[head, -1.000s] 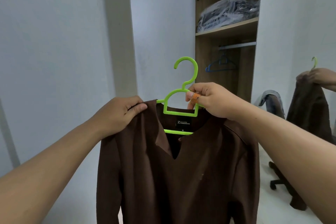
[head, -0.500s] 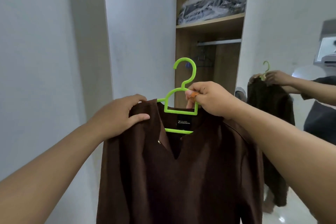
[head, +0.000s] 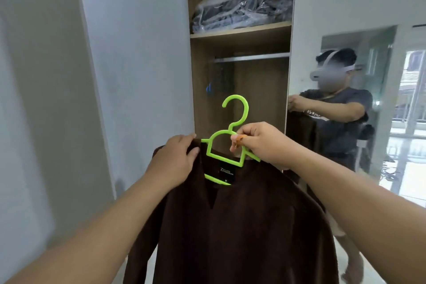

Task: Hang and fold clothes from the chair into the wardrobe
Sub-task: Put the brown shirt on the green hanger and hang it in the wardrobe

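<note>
Brown shirt (head: 242,233) hangs in front of the person, nearest the camera, on a green hanger (head: 227,145), held up between both hands. Left hand (head: 176,159) grips the shirt's left shoulder, fingers curled over the fabric edge, thumb on the front, just beside the hanger's left end. Right hand (head: 262,143) pinches the hanger's right side at the neck loop, fingertips curled round the plastic; something orange at the fingertips, can't tell what. Shirt sits between the hands at its shoulders, body and sleeves dropping straight down out of frame, so long axis vertical, V-neck and black label (head: 227,172) facing the camera. Hanger upright, tilted a bit down to the right, hook on top with its opening to the left, shoulder bar running left-right.

Beyond it the wardrobe (head: 239,90) stands open, white door (head: 138,53) swung out on the left. Metal rail (head: 252,57) above the hook and well apart from it, with a blue hanger (head: 208,89) at its left end. Shelf (head: 239,31) above the rail holds plastic-wrapped clothes (head: 239,10). Mirror (head: 359,104) on the right reflects the person holding the shirt
</note>
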